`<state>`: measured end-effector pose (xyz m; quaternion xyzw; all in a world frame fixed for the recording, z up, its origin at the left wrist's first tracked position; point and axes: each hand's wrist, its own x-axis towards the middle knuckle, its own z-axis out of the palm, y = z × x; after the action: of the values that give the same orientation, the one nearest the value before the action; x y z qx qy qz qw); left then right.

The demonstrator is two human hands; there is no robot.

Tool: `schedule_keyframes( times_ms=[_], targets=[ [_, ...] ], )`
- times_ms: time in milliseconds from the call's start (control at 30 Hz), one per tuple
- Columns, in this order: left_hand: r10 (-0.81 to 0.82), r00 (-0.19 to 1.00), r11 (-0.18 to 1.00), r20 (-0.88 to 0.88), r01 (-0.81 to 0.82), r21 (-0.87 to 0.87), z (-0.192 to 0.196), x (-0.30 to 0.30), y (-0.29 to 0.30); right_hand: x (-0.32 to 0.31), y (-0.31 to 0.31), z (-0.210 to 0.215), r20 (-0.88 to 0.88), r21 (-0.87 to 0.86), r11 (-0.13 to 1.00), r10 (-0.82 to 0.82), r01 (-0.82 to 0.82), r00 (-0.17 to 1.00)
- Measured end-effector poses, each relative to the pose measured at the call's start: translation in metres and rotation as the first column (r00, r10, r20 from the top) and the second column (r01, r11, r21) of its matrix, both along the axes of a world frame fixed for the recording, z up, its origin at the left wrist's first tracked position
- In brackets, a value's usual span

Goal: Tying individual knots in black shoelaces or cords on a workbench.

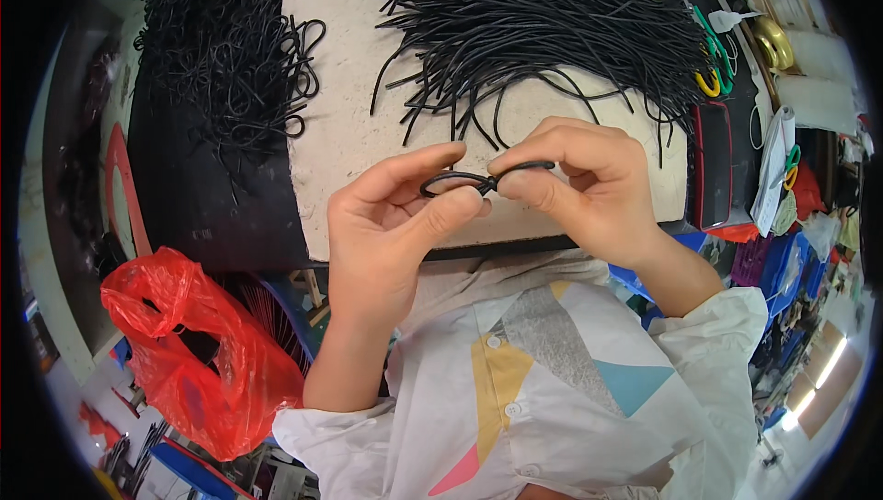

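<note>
Both hands meet over the near edge of a cream board, holding one black cord with a small knot or crossing between them. My left hand pinches it between thumb and fingers, and a loop of it curves out there. On the other side my right hand grips the cord with thumb and forefinger, a short end sticking out above the thumb. Just beyond the hands, a thick bundle of straight black cords is spread across the board. Far left lies a heap of looped black cords.
A black tabletop lies under the board. To the right are a dark phone-like slab with a red edge, green-and-yellow-handled scissors and a small white nozzle bottle. A red plastic bag hangs at the near left.
</note>
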<state>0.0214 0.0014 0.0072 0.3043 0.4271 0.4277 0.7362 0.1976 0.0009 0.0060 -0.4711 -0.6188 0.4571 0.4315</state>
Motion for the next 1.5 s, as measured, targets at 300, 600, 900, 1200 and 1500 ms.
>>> schedule_keyframes(
  times_ms=[300, 600, 900, 1200, 1500],
  targets=[
    [0.018, 0.995, 0.999, 0.097, -0.013, -0.044, -0.007, 0.001, -0.005, -0.008, -0.006, -0.003, -0.121, -0.06, 0.997, -0.061, 0.054, 0.991],
    [-0.004, 0.984, 0.998, -0.18, -0.008, -0.067, 0.0, -0.002, -0.001, 0.005, 0.002, 0.005, -0.48, -0.651, 0.729, -0.181, -0.21, 0.858],
    [-0.247, 0.968, 0.94, -0.052, 0.226, -0.254, 0.002, -0.009, 0.01, 0.003, -0.007, -0.005, -0.172, -0.396, 0.917, -0.012, -0.058, 0.985],
    [-0.488, 0.873, 0.862, 0.001, 0.482, -0.159, 0.005, -0.012, 0.012, 0.004, -0.008, 0.005, -0.372, -0.588, 0.731, 0.134, -0.345, 0.919],
    [-0.164, 0.848, 0.927, -0.504, 0.308, 0.216, 0.012, -0.04, 0.029, 0.012, 0.012, -0.005, 0.074, -0.057, 0.993, 0.108, -0.104, 0.991]
  ],
)
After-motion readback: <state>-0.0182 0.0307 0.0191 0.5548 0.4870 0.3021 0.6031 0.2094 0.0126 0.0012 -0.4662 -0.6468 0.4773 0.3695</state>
